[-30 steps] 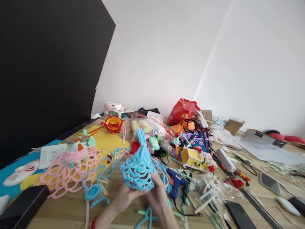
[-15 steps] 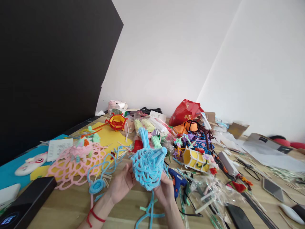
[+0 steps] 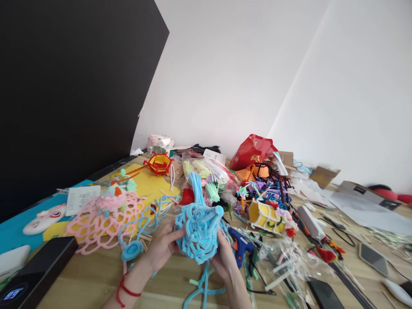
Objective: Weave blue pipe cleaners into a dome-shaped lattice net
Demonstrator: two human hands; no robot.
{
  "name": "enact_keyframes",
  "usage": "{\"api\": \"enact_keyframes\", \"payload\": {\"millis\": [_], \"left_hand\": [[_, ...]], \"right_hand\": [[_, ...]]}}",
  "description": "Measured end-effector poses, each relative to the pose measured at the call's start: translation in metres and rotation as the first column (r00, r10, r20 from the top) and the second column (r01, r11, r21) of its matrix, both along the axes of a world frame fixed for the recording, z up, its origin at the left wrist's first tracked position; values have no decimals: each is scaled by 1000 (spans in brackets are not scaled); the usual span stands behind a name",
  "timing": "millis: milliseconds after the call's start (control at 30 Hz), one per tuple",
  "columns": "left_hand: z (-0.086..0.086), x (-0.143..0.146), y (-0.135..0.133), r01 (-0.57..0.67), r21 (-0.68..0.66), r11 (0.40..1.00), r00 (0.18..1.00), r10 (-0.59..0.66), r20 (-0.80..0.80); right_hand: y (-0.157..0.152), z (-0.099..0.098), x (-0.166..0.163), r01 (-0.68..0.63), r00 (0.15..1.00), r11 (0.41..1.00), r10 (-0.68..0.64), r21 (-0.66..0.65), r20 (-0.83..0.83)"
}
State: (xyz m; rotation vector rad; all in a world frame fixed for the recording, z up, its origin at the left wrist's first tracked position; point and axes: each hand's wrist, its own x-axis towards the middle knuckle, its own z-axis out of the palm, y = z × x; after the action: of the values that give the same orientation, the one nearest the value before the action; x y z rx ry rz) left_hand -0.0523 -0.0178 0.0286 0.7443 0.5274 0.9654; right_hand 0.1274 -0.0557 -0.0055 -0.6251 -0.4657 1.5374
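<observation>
Between my two hands is a blue pipe-cleaner piece, a rounded openwork of loops with a thick coiled spout-like part sticking out at its upper right. My left hand grips its left side, the thumb laid over the loops. On the right side my right hand cups it, the fingers partly hidden behind the piece. Loose blue pipe cleaners lie on the table just below it. Behind it stands a bundle of straight blue pipe cleaners.
Left of my hands lie a pink looped net, a blue coil and a black box. To the right are a blue glue gun, a yellow-and-white lantern-like piece, clear plastic wrappers and a dark phone.
My left thumb has come over the front of the blue piece, which has turned slightly in my hands. The whole view has shifted a little.
</observation>
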Motion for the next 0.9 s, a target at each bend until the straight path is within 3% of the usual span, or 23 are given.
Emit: {"api": "enact_keyframes", "payload": {"millis": [133,233,367,567,733,900], "left_hand": [[-5,0,0,88,54,995,995,-90,43],[-10,1,-1,111,-4,994,983,-109,145],[-10,0,-1,115,-48,992,985,-107,137],[-5,-4,1,120,78,990,992,-118,-34],[-4,-5,4,122,210,970,969,-70,-239],[-6,-7,8,64,346,936,949,49,-310]], "right_hand": [[2,-3,4,-4,999,1000,4,-14,49],[1,-2,8,27,998,1000,-27,6,62],[-1,-3,8,43,998,999,-43,-11,42],[-2,-11,10,55,998,995,-54,-82,11],[-3,-7,19,38,989,999,-39,7,145],[-6,1,21,20,969,992,-50,123,241]]}}
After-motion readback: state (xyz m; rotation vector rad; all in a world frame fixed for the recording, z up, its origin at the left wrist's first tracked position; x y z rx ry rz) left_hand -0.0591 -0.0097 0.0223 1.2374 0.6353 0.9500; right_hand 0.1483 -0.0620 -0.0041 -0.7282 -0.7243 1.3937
